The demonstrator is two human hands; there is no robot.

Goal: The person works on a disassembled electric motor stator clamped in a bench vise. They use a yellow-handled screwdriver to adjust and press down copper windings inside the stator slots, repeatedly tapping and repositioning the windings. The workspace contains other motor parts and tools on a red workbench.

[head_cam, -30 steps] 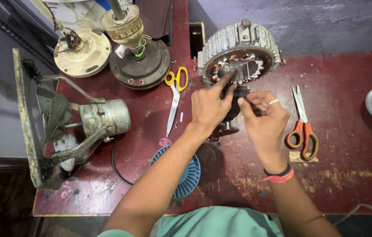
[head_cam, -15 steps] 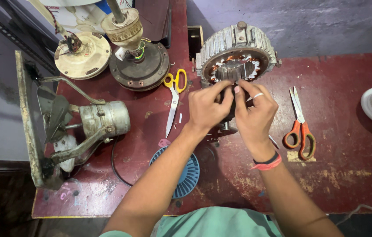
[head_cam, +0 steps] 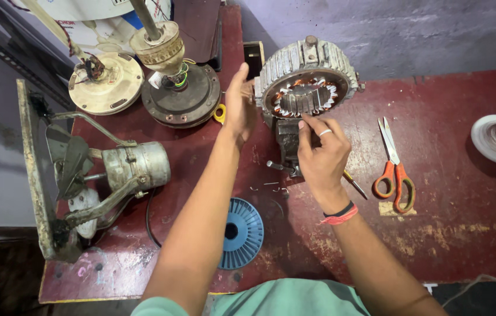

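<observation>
Near the table's (head_cam: 464,246) back edge stands the round motor part (head_cam: 306,88) with copper wire. Right hand (head_cam: 321,155) pinches something tiny below it, maybe wire. Left hand (head_cam: 239,108) is open and flat beside it. Orange scissors (head_cam: 394,169) lie nearby.

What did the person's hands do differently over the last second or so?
The left hand let go of the round grey finned motor stator with copper windings and moved left, now open and flat beside it, over the yellow-handled scissors. The right hand stayed at the stator's lower edge, fingers pinched. The orange-handled scissors, blue plastic spool and red worktable are unchanged.
</observation>
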